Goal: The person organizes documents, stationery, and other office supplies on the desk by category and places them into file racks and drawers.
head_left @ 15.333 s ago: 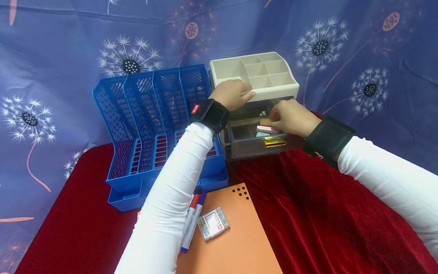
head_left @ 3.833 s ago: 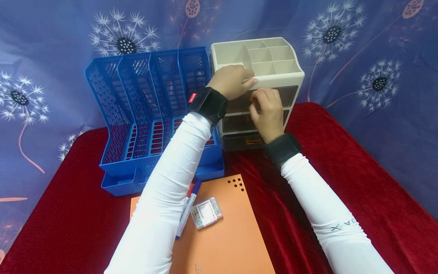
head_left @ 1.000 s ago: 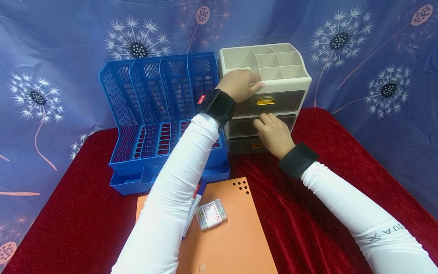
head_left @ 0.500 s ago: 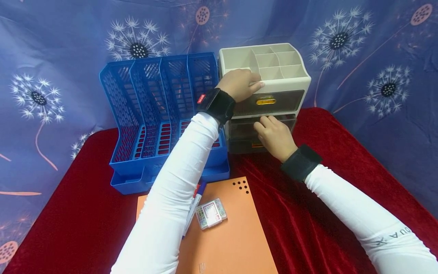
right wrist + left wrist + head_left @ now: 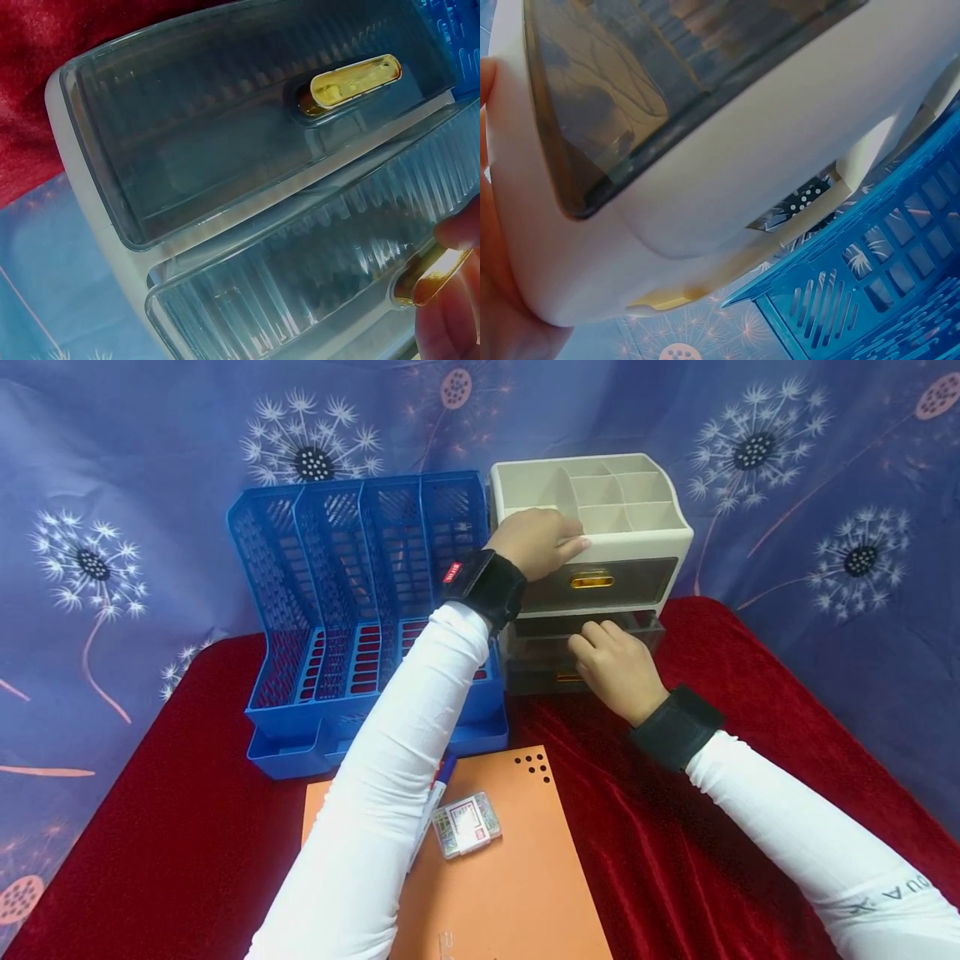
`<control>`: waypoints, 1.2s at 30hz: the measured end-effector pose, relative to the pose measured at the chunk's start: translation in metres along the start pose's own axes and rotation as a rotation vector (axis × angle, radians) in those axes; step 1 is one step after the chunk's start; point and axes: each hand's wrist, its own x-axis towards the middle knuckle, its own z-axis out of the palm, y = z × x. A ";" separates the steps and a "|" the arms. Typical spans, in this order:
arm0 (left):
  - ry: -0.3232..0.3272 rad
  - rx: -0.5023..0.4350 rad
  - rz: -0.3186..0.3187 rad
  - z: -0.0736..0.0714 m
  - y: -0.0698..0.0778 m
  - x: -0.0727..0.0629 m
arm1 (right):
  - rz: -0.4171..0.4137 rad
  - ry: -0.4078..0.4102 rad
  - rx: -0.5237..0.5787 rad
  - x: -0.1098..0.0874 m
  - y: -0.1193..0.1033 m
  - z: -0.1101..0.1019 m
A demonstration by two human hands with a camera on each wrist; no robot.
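In the head view my left hand (image 5: 536,543) grips the top front rim of a cream desk organizer (image 5: 645,545), thumb over the edge. In the left wrist view, part of that hand (image 5: 502,277) wraps the organizer's pale edge. My right hand (image 5: 618,668) is at the smoky clear middle drawer (image 5: 540,647), which is pulled partway out. The right wrist view shows its fingers pinching the drawer's gold handle (image 5: 431,281). The top drawer (image 5: 637,583) and the bottom drawer (image 5: 225,135) are closed. What lies inside the middle drawer is hidden.
A blue mesh file rack (image 5: 285,718) stands left of the organizer. On the red cloth (image 5: 150,827) lies an orange sheet (image 5: 525,877) bearing a small clear box (image 5: 467,825) and markers (image 5: 429,814), partly behind the left sleeve. A patterned curtain (image 5: 585,410) hangs behind.
Earliest, a lower drawer holding small pale blocks stood open; it is closed now. My right hand went from the top drawer down to the middle one and pulled it out. The left hand kept its grip.
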 end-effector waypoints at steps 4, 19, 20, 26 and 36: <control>-0.005 0.000 0.004 0.001 0.001 0.000 | -0.006 0.009 0.012 -0.005 -0.001 -0.001; 0.009 -0.002 0.000 0.001 -0.001 0.005 | -0.077 0.068 0.019 -0.014 -0.008 -0.012; 0.010 -0.002 0.000 0.001 -0.001 0.005 | -0.079 0.067 0.022 -0.014 -0.008 -0.012; 0.005 -0.005 -0.007 0.000 -0.002 0.004 | -0.099 0.055 0.025 -0.017 -0.012 -0.016; 0.000 -0.001 0.000 0.001 -0.002 0.004 | -0.107 0.076 0.028 -0.021 -0.017 -0.021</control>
